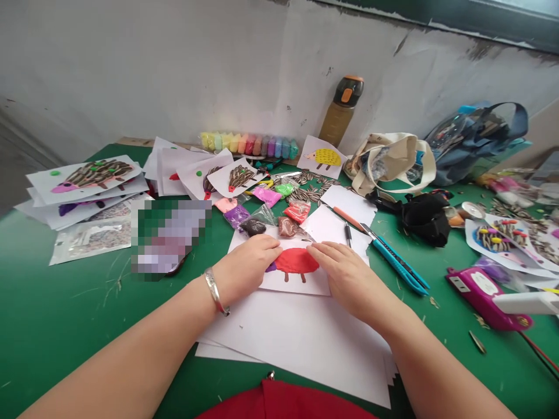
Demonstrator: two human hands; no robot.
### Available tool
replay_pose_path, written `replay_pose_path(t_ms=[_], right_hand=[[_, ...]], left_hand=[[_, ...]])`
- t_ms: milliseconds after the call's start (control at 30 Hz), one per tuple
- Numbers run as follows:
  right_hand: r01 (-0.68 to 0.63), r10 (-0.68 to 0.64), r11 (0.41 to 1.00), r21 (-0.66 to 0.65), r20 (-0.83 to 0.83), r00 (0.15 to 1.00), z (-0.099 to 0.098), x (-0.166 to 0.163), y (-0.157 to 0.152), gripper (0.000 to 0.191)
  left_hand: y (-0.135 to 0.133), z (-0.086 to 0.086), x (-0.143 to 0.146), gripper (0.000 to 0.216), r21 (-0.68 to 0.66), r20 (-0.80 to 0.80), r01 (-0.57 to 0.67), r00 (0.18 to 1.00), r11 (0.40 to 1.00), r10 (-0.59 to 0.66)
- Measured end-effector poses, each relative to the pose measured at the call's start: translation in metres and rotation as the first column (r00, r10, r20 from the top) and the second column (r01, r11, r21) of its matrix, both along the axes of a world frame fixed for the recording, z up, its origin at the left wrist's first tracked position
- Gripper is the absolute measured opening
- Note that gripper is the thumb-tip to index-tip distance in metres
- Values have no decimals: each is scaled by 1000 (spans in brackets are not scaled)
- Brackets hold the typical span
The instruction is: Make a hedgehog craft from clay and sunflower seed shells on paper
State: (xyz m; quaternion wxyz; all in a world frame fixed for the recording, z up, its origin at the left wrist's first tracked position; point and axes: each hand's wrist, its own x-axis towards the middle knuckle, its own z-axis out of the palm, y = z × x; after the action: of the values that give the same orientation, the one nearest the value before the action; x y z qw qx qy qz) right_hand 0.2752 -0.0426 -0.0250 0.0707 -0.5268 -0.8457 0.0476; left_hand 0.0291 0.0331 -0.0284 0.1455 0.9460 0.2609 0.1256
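A white card with a red clay animal body (pixel 299 261), a purple end at its left and two brown legs, lies on a stack of white paper (pixel 305 337). My left hand (pixel 245 265), with a silver bangle at the wrist, rests over the card's left side, its fingertips at the body's upper left edge. Across from it, my right hand (pixel 349 282) lies on the card's right side with extended fingers touching the body's upper right edge. Neither hand grasps anything visible. Just beyond are small bags of black (pixel 254 227), brown (pixel 287 227) and red clay (pixel 297 211).
Finished seed pictures (pixel 91 174) are stacked at the left. Sunflower seeds (pixel 312 189) lie scattered near a yellow hedgehog card (pixel 323 157). A blue utility knife (pixel 399 262) and black pen (pixel 348 235) lie right; a magenta glue gun (pixel 484 297) sits farther right. A bottle (pixel 340 113) stands by the wall.
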Motion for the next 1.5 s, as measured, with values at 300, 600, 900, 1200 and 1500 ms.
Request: replay_pose_path(t_ms=[300, 600, 900, 1200, 1500], right_hand=[[39, -37, 999, -28, 65, 997, 2, -8, 1, 64], [129, -108, 981, -143, 147, 983, 6, -16, 8, 76], [143, -95, 974, -175, 258, 961, 36, -32, 20, 67], [121, -99, 985, -120, 178, 979, 18, -43, 19, 54], [99, -80, 984, -150, 132, 988, 18, -38, 24, 45]], left_hand=[[0, 0, 1, 44, 5, -33, -5, 999, 1000, 5], [0, 3, 2, 46, -38, -73, -21, 997, 999, 18], [2, 2, 2, 51, -83, -47, -37, 998, 996, 34], [9, 17, -1, 41, -452, 117, -266, 929, 851, 352], [7, 25, 2, 46, -970, 219, 23, 517, 243, 827]])
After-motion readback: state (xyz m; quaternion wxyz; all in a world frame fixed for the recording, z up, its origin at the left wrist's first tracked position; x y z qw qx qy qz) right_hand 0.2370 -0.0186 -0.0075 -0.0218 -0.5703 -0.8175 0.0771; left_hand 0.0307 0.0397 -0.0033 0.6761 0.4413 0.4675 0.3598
